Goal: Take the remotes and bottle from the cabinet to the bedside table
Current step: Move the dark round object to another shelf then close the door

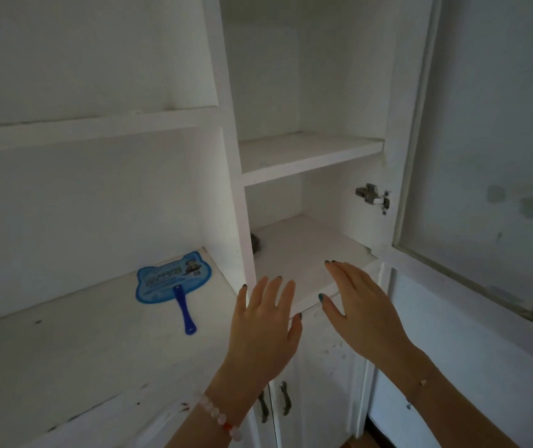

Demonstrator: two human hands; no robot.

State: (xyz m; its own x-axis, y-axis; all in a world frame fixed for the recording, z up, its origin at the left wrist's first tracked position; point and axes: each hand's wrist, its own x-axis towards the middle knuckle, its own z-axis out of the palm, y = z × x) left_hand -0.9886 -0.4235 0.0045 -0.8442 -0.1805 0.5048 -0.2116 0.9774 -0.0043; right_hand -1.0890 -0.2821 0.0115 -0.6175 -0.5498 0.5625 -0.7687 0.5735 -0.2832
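I face a white cabinet (pixel 239 176) whose right compartment stands open. My left hand (pixel 265 328) and my right hand (pixel 358 305) are both raised with fingers spread, palms down, in front of the lower shelf (pixel 304 250) of that compartment. Neither hand holds anything. I see no remote and no bottle on the shelves. A small dark lump (pixel 257 244) sits at the back left corner of the lower shelf; I cannot tell what it is.
The glass cabinet door (pixel 485 150) is swung open on the right, hinge (pixel 371 196) showing. A blue hand fan (pixel 174 284) lies on the white counter (pixel 80 344) to the left. Below are shut lower doors with two metal handles (pixel 274 404).
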